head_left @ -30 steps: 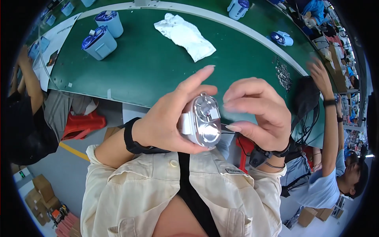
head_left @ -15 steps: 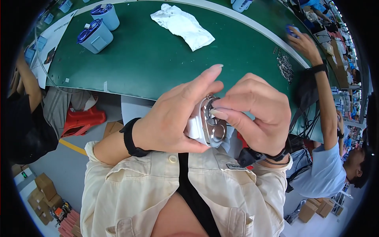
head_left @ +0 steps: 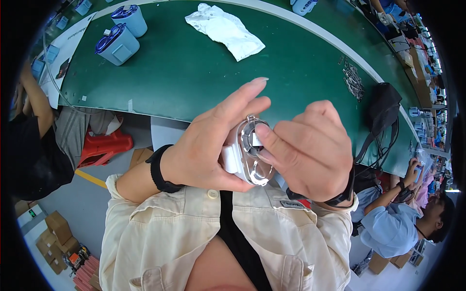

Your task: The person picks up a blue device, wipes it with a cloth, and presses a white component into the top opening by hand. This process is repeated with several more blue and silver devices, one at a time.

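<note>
Just above my lap, near the table's edge, a small container with a white body (head_left: 230, 160) and a clear lid (head_left: 259, 170) is tilted. My left hand (head_left: 201, 140) wraps round it from the left, thumb and fingers on opposite sides. At the lid's round end, my right hand (head_left: 315, 153) pinches a small white piece (head_left: 256, 140) with its fingertips. The curled fingers cover part of the lid, so what lies beneath them is hidden.
Two light-blue containers with dark-blue lids (head_left: 118, 47) stand at the table's far left. A crumpled white sheet (head_left: 225, 31) lies at the back. To the right are a pile of small metal parts (head_left: 353, 81) and a black bag (head_left: 382, 107). Co-workers sit on both sides.
My right hand has turned over at the lid, its back now facing up, and a white piece shows by its fingertips. The co-worker on the right has drawn back the arm reaching over the table.
</note>
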The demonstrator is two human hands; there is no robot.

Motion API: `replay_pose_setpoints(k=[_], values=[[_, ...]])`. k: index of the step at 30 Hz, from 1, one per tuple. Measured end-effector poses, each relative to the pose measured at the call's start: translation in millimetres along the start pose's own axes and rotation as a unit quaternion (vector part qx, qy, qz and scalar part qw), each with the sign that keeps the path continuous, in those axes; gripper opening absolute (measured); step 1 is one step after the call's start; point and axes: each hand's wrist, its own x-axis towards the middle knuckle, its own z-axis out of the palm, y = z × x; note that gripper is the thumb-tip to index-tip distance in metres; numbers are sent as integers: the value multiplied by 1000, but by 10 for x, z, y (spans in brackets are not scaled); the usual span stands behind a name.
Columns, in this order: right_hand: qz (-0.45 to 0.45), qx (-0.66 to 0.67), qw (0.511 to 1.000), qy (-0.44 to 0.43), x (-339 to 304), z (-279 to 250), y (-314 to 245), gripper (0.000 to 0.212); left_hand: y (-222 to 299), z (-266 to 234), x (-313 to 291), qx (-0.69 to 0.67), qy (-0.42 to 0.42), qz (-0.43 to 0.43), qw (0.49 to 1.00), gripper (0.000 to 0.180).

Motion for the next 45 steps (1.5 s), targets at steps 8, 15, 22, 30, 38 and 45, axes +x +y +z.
replay_pose_setpoints(k=[8,15,22,30,38,45], values=[[127,161,979,-1,-165,58,-45,30,-68,-80,-44,-92,-57,-15,994,122],[202,293,932,65,-241,95,-53,30,-74,-79,30,-69,-86,13,994,124],[165,231,959,11,-164,-33,-83,29,-39,-123,32,-109,-150,-32,982,128],[171,275,946,15,-250,60,-108,25,-65,-94,100,-222,-202,-65,952,131],[315,433,833,141,-454,266,-177,56,-170,6,-23,-144,-73,-8,987,121],[441,727,518,89,-316,412,-313,81,-85,68,-16,29,-32,44,998,111]])
